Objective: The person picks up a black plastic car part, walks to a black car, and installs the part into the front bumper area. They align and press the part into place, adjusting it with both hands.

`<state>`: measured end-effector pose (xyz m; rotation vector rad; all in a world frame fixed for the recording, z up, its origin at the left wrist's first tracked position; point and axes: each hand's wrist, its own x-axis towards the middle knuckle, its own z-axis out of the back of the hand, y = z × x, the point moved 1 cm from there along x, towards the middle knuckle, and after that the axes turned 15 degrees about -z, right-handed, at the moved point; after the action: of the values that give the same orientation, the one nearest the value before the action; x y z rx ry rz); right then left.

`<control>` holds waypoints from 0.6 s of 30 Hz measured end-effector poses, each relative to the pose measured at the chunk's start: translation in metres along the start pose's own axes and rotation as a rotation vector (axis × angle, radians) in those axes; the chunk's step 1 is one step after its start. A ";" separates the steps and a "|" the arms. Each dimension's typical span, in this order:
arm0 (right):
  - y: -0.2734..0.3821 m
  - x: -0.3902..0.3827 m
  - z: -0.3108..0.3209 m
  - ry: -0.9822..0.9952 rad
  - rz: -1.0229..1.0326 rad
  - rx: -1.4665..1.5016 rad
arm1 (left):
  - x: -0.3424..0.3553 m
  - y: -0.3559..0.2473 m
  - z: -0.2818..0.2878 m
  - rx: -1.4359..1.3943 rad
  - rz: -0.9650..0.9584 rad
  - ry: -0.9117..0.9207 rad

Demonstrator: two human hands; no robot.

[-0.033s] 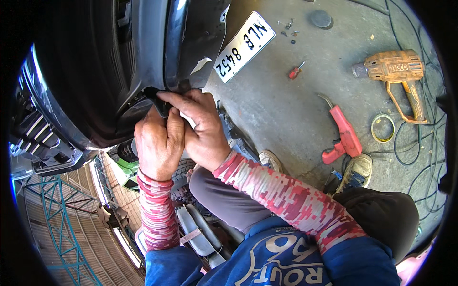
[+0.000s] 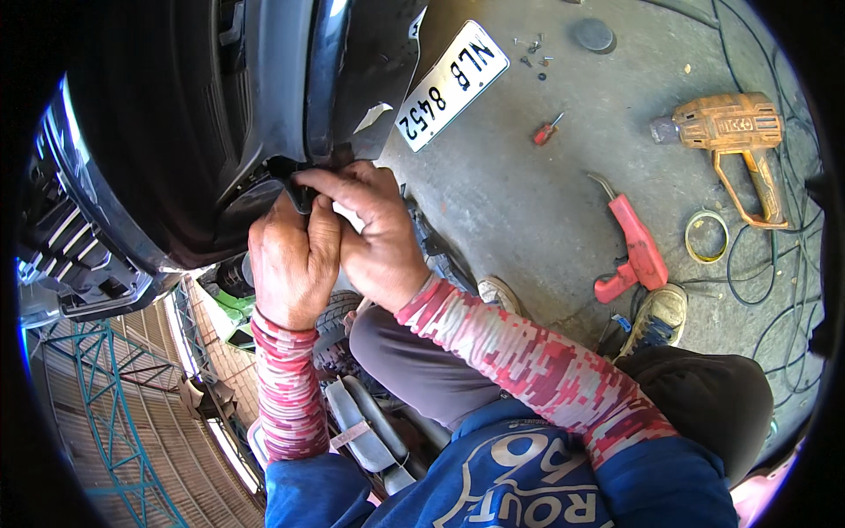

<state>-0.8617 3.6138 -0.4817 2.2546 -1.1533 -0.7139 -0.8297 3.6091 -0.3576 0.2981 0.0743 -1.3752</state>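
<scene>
A large black plastic vehicle panel [image 2: 176, 132] fills the upper left, with a dark cutout at its lower corner. My left hand [image 2: 295, 255] is closed at that corner, thumb raised against a small black tab [image 2: 299, 192]. My right hand [image 2: 374, 220] grips the same corner from the right, index finger bent over the tab, touching my left hand. The fingertips are partly hidden. A white plate [image 2: 451, 84] lies just right of the panel.
On the concrete floor [image 2: 493, 202] are a red-handled screwdriver [image 2: 547, 133], several fasteners [image 2: 528, 60], a round dark disc [image 2: 593, 36], an orange heat gun [image 2: 731, 123], a pink-red tool [image 2: 635, 242], a tape ring [image 2: 706, 236] and cables [image 2: 775, 308]. My shoes and legs are lower right.
My right hand has shifted very slightly upward and to the right at the panel corner. Everything else looks the same.
</scene>
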 end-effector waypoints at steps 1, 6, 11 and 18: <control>-0.001 0.003 0.001 0.038 -0.045 0.039 | -0.001 0.003 0.000 -0.039 -0.005 0.015; 0.000 0.010 0.008 -0.035 0.082 -0.042 | -0.007 0.010 0.000 -0.145 -0.019 0.032; 0.003 0.013 0.019 0.001 -0.011 -0.024 | -0.006 0.020 0.002 -0.215 -0.043 0.054; 0.002 0.010 0.017 -0.060 0.111 -0.091 | -0.004 0.022 0.009 -0.088 -0.082 0.112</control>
<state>-0.8684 3.6009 -0.4956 2.0901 -1.2381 -0.7784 -0.8102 3.6142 -0.3444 0.3013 0.2414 -1.4315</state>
